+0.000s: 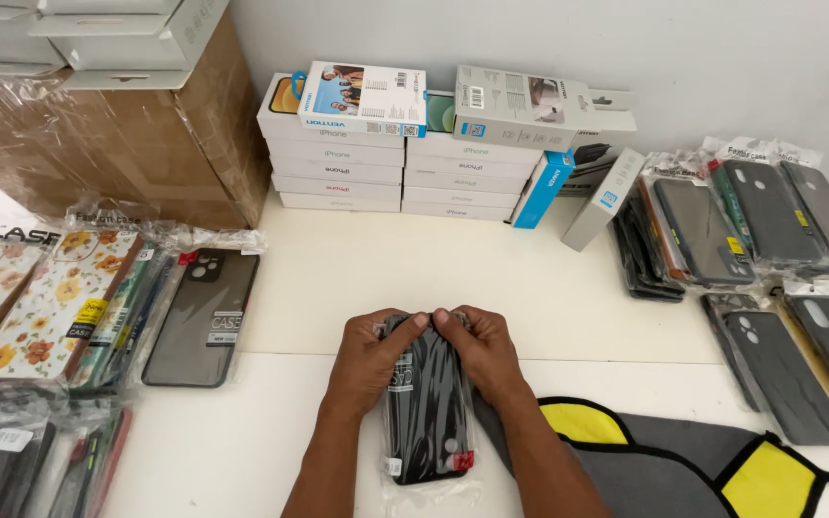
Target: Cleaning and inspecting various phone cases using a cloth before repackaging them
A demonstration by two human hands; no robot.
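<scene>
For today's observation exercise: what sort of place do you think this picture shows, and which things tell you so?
Probably a phone accessory shop's stockroom or packing table. Stacked white phone boxes stand by the wall, bagged phone cases lie in piles on the white table, and both hands, left hand and right hand, grip a bagged black case.

Glossy crinkled plastic sleeve [426, 403] over matt black case; soft grey-yellow cloth [664, 456]; smooth white table [357, 288]

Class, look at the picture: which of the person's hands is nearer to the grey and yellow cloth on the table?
The right hand: it sits just above the cloth, its forearm alongside. The left hand is across the packaged phone case, farther away.
</scene>
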